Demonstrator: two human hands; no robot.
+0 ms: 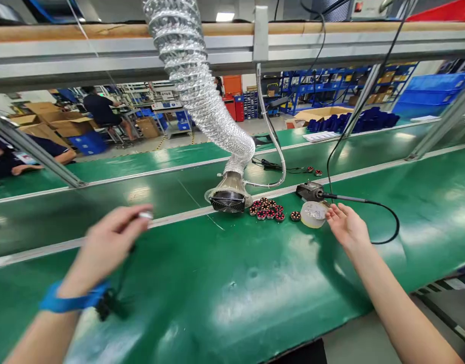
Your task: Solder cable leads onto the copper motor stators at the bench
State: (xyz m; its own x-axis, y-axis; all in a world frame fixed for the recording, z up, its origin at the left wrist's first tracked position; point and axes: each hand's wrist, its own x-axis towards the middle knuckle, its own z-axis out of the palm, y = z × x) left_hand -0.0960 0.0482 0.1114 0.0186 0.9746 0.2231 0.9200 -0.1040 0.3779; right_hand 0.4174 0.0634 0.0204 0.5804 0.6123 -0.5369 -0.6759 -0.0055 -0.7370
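My left hand [113, 245] is raised over the left of the green work surface. Its thumb and fingers pinch a small silvery piece [145, 215], too blurred to name. A blue wrist strap [75, 297] with a dark cord circles that wrist. On the right, my right hand [348, 227] is half turned up with its fingers loosely apart, at the right edge of a round translucent tub [313, 216]. Whether the fingertips touch the tub, I cannot tell. Just left of it lies a small round motor stator [295, 216], beside a cluster of similar stators [270, 215].
A fume extractor fan [228, 201] hangs on a silver flexible duct [217, 111]. Behind the tub, a soldering iron [344, 197] rests in its stand [309, 191], its cable looping right. A metal rail [186, 215] crosses the bench. Another person's arm [61, 156] is far left.
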